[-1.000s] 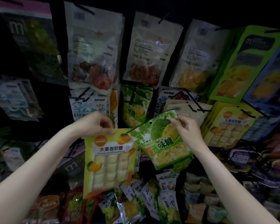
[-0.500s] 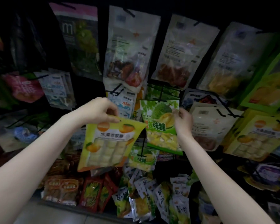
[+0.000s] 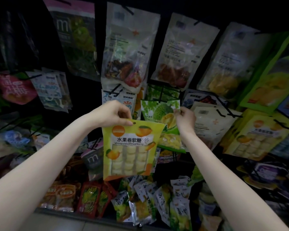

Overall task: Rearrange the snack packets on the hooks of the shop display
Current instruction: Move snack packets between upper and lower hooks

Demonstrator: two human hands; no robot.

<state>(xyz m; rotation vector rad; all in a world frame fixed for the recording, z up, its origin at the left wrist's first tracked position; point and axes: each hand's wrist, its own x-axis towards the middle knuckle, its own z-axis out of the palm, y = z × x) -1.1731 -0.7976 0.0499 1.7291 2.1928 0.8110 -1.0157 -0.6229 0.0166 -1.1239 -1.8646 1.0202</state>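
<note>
Both arms reach forward, left hand [image 3: 113, 114] pinching yellow packet [image 3: 130, 150], right hand [image 3: 186, 120] green packet [image 3: 160, 112].

"水果卷软糖 shuiguojuanruantang" (plus "05") on yellow packet [image 3: 130, 149]

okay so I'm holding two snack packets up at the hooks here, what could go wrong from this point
The left hand only pinches the top edge of the yellow packet, so it could slip and fall among the loose packets below. The right hand holds the durian packet by one edge near a hook; its small hole may miss the tip. The dim light makes aiming harder.
</note>
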